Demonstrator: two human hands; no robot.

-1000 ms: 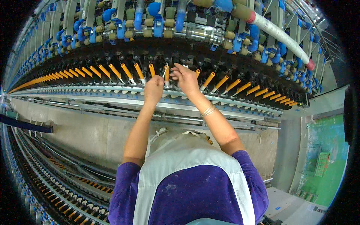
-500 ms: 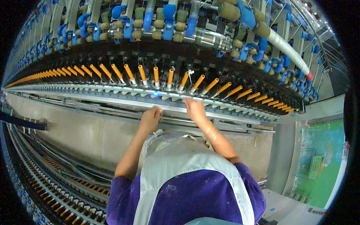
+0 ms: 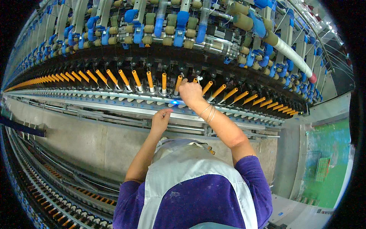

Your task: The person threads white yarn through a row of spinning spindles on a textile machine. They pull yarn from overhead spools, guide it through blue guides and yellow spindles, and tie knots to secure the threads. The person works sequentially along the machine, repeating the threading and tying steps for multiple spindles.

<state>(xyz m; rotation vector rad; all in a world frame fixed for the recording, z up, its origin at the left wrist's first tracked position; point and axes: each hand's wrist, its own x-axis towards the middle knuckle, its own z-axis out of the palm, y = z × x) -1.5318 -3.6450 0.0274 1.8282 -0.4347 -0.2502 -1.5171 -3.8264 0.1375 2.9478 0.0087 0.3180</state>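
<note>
A long row of orange bobbins (image 3: 164,82) stands upright on the spindles of a spinning frame. My right hand (image 3: 190,93) is raised among them, its fingers curled against the side of one orange bobbin (image 3: 178,83) and partly covering the bobbin to its right. What those fingers pinch is hidden. Lower and to the left, my left hand (image 3: 161,121) is closed with thumb and forefinger together, in front of the pale metal rail (image 3: 145,108). Anything between them is too fine to make out. A white tuft of yarn (image 3: 199,78) shows just beyond my right hand.
Above the bobbins run drafting rollers with blue arms (image 3: 180,30). A blue light (image 3: 174,102) glows on the rail between my hands. Another machine (image 3: 57,183) lies behind on the left. A green floor area (image 3: 328,152) with a crate (image 3: 322,169) is at the right.
My right hand has gone up from the rail to the bobbins. My left hand has shifted slightly right, still below the rail. The view has moved a little leftward along the frame.
</note>
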